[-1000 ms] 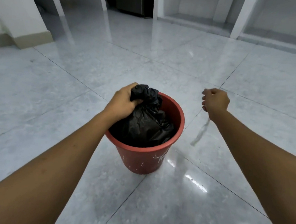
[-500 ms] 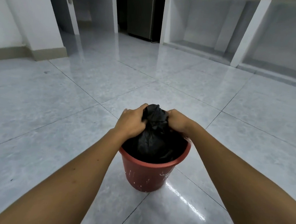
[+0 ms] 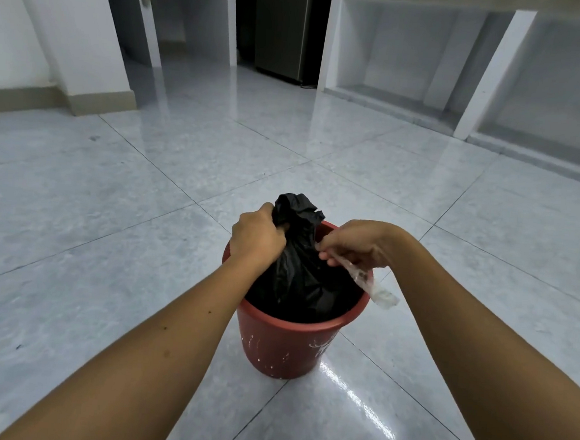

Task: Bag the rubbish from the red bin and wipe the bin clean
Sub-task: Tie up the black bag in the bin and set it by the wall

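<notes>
At the upper left of the frame a white wall pillar [image 3: 71,32] with a beige skirting strip [image 3: 22,98] stands on the glossy grey tiled floor [image 3: 108,241], well apart from the work. Just left of centre, the left hand [image 3: 258,238] reaches in from the lower left, its fingers curled tight round the gathered neck of a crumpled black plastic bag [image 3: 298,275], whose twisted top sticks up above the knuckles. The bag sits inside a round red plastic bin [image 3: 283,350] flecked with white marks, which stands upright on the floor at lower centre; the bag fills the opening and hides what lies inside. Far behind, at top centre, a tall grey metal fridge [image 3: 283,27] stands in a dark recess. Right of the bag, the right hand [image 3: 355,246] hangs over the bin's right rim, its fingers [image 3: 327,255] pinching a thin clear plastic strip [image 3: 373,287] close against the bag's neck, the strip's loose end trailing down past the rim. White tiled alcoves [image 3: 396,48] line the upper right.
</notes>
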The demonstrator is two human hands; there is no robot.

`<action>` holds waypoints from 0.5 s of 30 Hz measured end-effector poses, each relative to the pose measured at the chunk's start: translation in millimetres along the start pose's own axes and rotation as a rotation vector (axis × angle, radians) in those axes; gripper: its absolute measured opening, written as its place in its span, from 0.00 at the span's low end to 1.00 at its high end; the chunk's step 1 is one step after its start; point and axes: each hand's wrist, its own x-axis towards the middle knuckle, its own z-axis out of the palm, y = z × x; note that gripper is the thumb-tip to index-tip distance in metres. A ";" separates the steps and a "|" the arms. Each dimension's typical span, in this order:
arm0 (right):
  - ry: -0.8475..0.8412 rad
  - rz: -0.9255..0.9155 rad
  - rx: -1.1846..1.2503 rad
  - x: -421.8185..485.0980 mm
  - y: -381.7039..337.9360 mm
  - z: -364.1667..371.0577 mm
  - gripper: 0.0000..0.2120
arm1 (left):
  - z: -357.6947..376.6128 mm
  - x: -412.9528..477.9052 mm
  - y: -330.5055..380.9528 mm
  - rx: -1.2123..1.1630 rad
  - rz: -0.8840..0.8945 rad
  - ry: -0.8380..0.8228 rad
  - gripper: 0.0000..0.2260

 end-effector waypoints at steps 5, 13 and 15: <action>-0.136 -0.081 0.231 3.7 1.6 18.9 0.05 | -0.3 1.2 1.7 -0.381 -0.303 -0.149 0.13; -0.061 -0.041 0.451 9.1 0.3 17.4 0.05 | -20.3 -0.5 2.6 -0.865 -0.561 -0.682 0.06; -0.066 -0.051 0.477 8.0 -0.8 16.8 0.05 | -21.8 -4.2 7.2 -0.713 -0.537 -0.715 0.04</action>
